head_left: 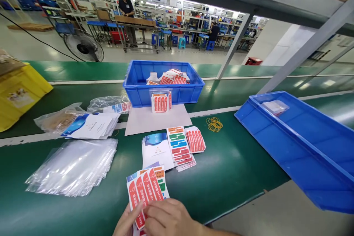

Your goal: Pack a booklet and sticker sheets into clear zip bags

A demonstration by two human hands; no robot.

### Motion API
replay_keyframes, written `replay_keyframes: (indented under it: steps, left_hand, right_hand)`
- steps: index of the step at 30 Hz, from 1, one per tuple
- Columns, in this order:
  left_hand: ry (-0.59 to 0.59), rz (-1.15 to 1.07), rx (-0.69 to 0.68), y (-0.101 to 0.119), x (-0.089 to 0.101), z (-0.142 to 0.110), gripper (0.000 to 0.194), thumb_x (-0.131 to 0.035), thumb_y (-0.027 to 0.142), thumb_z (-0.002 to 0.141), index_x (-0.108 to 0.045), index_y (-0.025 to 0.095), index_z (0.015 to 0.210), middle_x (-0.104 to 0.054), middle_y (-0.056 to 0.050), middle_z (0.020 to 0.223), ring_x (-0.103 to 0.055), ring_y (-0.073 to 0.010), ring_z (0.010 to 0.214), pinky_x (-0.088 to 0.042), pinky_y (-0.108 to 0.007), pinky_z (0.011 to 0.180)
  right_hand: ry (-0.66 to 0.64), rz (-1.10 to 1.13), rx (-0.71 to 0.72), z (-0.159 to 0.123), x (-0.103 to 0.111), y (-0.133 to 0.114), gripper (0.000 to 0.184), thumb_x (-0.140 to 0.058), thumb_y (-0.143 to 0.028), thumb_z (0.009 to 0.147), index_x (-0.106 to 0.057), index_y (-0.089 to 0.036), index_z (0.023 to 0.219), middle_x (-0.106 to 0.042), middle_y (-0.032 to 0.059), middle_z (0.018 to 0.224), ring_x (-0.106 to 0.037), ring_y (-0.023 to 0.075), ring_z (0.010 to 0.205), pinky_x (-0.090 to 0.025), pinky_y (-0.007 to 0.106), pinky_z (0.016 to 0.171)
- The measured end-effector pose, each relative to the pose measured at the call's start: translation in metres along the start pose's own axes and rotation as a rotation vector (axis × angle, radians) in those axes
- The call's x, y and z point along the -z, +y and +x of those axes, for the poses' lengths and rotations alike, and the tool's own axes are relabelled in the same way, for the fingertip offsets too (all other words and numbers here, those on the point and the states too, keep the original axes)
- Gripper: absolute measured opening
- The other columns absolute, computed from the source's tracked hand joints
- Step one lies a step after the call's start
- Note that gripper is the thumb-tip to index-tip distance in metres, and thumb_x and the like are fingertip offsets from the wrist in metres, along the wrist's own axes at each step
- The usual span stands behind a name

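My left hand (pixel 125 223) grips a small fanned bundle near the front edge of the table, its thumb lying across the front. A red-and-white label sheet (pixel 146 188) is foremost, with a multicoloured label sheet (pixel 162 180) and a blue-and-white booklet partly showing behind. My right hand (pixel 170 217) has its fingers curled against the lower right of the bundle. Just beyond lie a stack of blue-and-white booklets (pixel 157 153), a stack of multicoloured label sheets (pixel 178 142) and a stack of red label sheets (pixel 195 140).
Clear plastic bags (pixel 74 166) and more booklets (pixel 92 125) lie left. Behind stands a blue bin (pixel 163 96) of label sheets, a filled bag (pixel 159 102) against its front. Yellow rubber bands (pixel 214 124), another blue bin (pixel 290 143) and a yellow bin (pixel 24 92) flank the work.
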State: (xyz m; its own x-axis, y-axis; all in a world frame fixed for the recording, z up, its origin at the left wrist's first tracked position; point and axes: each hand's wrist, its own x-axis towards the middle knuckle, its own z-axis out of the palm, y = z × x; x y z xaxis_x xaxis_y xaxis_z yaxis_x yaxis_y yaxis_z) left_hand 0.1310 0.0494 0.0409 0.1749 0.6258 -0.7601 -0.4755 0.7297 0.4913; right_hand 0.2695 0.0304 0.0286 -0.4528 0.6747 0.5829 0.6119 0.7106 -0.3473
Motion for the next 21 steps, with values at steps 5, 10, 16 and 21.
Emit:
replay_keyframes:
  steps: [5, 10, 16, 21]
  left_hand:
    - [0.009, 0.232, -0.262, 0.031, 0.030, -0.009, 0.049, -0.084, 0.018, 0.051, -0.070, 0.018, 0.098, -0.075, -0.010, 0.096, -0.065, -0.0344, 0.098, -0.054, -0.036, 0.081]
    - [-0.152, 0.808, -0.386, 0.069, 0.058, -0.029, 0.025, -0.072, 0.021, 0.065, -0.076, 0.027, 0.089, -0.073, -0.008, 0.104, -0.060, -0.0322, 0.105, -0.042, -0.028, 0.091]
    - [-0.227, 1.460, -0.617, 0.087, 0.048, -0.029, 0.016, -0.058, 0.025, 0.078, -0.072, 0.031, 0.085, -0.070, -0.003, 0.079, -0.063, -0.0242, 0.070, -0.039, -0.026, 0.064]
    - [0.126, 1.490, -0.778, 0.126, 0.067, -0.008, 0.027, -0.056, 0.045, 0.082, -0.062, 0.024, 0.098, -0.067, -0.005, 0.101, -0.062, -0.0236, 0.086, -0.043, -0.026, 0.070]
  right_hand:
    - [0.172, 0.263, -0.058, 0.014, -0.007, -0.007, 0.030, -0.054, -0.027, 0.085, -0.055, -0.027, 0.116, -0.074, 0.0028, 0.094, -0.069, 0.0182, 0.085, -0.057, 0.029, 0.077]
    - [-0.031, 0.488, -0.427, 0.026, 0.001, 0.009, 0.079, -0.069, -0.023, 0.075, -0.028, -0.024, 0.142, -0.045, 0.0120, 0.141, -0.043, 0.0280, 0.130, -0.039, 0.048, 0.106]
    - [-0.162, 0.911, -0.657, 0.019, -0.056, 0.014, 0.042, -0.067, -0.019, 0.077, -0.059, -0.024, 0.118, -0.072, 0.0021, 0.100, -0.067, 0.0204, 0.090, -0.051, 0.034, 0.086]
    - [-0.070, 0.813, -0.753, 0.021, -0.054, 0.015, 0.019, -0.058, -0.030, 0.085, -0.072, -0.019, 0.079, -0.071, 0.0011, 0.075, -0.064, 0.0195, 0.070, -0.051, 0.028, 0.068]
